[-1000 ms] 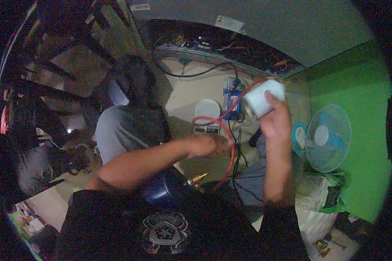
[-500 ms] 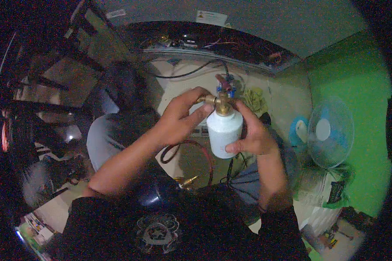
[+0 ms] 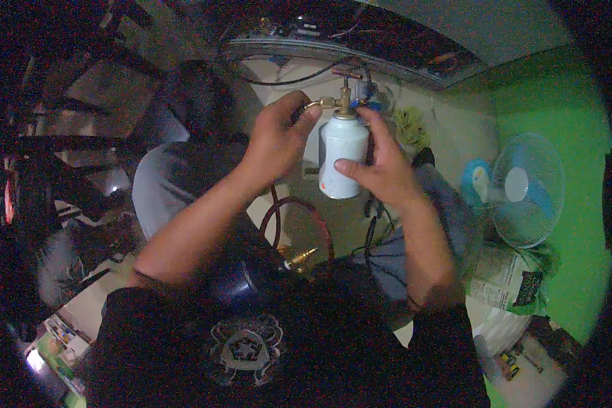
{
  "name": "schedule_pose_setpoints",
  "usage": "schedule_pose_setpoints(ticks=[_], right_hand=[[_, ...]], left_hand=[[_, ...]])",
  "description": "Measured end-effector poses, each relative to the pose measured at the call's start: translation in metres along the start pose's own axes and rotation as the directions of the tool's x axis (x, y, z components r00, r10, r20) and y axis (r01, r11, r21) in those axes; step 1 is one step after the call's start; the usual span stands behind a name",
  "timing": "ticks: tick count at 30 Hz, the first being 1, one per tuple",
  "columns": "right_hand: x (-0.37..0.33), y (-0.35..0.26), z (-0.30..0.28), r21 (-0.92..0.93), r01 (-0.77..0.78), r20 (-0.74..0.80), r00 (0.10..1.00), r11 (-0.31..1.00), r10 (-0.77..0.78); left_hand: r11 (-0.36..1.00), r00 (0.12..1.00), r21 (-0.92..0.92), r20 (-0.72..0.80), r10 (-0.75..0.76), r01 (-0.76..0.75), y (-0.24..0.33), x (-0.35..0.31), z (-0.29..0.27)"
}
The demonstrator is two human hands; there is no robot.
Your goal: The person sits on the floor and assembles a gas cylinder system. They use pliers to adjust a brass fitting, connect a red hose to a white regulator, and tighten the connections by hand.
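Note:
A small white gas can [image 3: 341, 163] is held up in front of me, fairly upright, in my right hand [image 3: 387, 166]. The thumb lies across its front, and the fingers reach up behind it. On its top sits a brass can-tap valve [image 3: 345, 100] with a reddish T-shaped handle [image 3: 347, 73]. My left hand [image 3: 275, 139] is closed around the end of a brass side fitting [image 3: 325, 103], whose bent outer end shows between thumb and fingers. Whatever lies inside those fingers is hidden.
Below lie a dark red hose [image 3: 330, 228], a brass nozzle [image 3: 302, 257] and a dark blue rounded cylinder [image 3: 238, 282]. A fan [image 3: 527, 187] stands by the green wall. A yellowish cloth [image 3: 408, 128] and an open appliance base [image 3: 387, 47] with wires are beyond.
The can and both hands have moved farther away and now stand more upright. The valve has turned, showing its handle crosswise. My left fingers have shifted outward along the side fitting. The view has tilted slightly.

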State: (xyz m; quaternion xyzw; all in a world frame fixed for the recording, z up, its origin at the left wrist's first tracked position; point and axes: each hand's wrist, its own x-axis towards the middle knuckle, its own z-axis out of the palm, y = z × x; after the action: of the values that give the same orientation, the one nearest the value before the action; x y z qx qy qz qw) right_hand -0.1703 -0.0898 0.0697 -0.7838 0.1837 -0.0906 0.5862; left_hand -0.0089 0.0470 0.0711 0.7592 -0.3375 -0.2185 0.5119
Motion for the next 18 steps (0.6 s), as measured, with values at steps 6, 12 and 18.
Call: schedule_pose_setpoints(ticks=[6, 12, 18], right_hand=[[0.006, 0.015, 0.003, 0.036, -0.173, -0.089, 0.98, 0.984, 0.176], [-0.002, 0.006, -0.003, -0.083, -0.063, -0.164, 0.985, 0.995, 0.049], [-0.028, -0.044, 0.031, -0.074, 0.128, 0.7, 0.713, 0.989, -0.04]], left_hand=[[0.997, 0.996, 0.019, -0.042, -0.076, 0.077, -0.012, 0.007, 0.008], [0.997, 0.99, 0.025, -0.123, -0.071, 0.074, -0.025, 0.015, 0.004], [0.936, 0.957, 0.324, 0.2, -0.208, 0.136, -0.052, 0.012, 0.015]])
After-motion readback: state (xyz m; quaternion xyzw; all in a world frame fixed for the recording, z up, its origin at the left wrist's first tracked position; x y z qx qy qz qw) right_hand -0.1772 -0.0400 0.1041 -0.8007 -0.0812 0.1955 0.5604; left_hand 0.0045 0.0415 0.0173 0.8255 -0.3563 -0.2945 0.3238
